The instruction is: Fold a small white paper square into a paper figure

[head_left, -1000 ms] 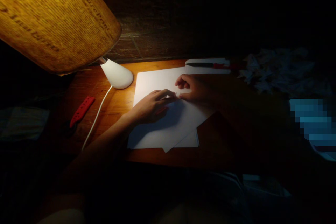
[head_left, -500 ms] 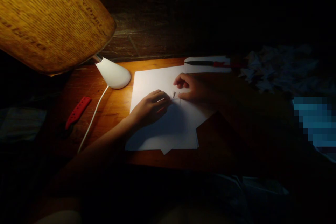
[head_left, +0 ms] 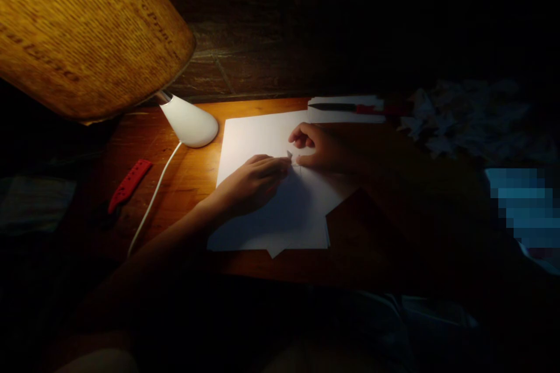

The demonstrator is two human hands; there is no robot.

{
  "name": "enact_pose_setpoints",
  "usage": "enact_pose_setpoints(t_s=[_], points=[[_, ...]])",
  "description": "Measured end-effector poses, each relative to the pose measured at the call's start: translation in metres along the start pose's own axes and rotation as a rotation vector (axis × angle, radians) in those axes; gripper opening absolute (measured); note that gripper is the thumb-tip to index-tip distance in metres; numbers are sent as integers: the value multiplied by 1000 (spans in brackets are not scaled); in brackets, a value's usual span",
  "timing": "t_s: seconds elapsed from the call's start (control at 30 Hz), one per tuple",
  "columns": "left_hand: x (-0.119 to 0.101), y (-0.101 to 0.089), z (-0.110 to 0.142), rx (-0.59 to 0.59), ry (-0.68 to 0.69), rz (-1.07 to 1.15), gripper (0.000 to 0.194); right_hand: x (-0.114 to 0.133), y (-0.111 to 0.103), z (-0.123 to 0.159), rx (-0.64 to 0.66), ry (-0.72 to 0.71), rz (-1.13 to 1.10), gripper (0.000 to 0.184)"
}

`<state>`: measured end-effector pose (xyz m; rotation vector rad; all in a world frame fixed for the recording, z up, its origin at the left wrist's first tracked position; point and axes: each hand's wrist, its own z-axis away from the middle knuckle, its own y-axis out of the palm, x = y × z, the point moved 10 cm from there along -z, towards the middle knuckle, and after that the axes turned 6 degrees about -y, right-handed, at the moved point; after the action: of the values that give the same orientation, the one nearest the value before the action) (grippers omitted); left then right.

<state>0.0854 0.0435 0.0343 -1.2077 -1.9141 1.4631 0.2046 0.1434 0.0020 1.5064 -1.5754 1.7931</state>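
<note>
White paper sheets [head_left: 258,134] lie stacked on the wooden table under the lamp light. Over them, my left hand [head_left: 260,178] has its fingers pressed together on a small folded piece of paper [head_left: 289,155], whose tip pokes up past the fingertips. Just right of it is my right hand [head_left: 321,145], its fingers curled and its thumb held apart, with a gap between them and nothing seen in it. Most of the folded piece is hidden by the left fingers.
A lamp with a brown shade [head_left: 96,35] and white base [head_left: 192,125] stands at left, its cord [head_left: 153,204] trailing forward. A red-handled cutter [head_left: 130,185] lies beside it. Behind are more paper sheets [head_left: 345,118] under a knife [head_left: 335,107]. Folded papers [head_left: 464,119] heap at right.
My left hand has shifted slightly to the right, its fingers straighter and closer over the small folded paper, so less of it shows. My right hand has hardly moved.
</note>
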Motion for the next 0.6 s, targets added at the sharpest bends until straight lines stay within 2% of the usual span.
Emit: enact_pose_setpoints(t_s=[0.13,0.3,0.6], points=[[1,3,1,74,24,-37,36,0,1,0,-8,17,-23,38],[3,7,0,130,7,-40,31,0,1,-1,4,30,-3,41],[7,6,-1,150,-5,3,34,-1,1,-1,-9,45,30,41]])
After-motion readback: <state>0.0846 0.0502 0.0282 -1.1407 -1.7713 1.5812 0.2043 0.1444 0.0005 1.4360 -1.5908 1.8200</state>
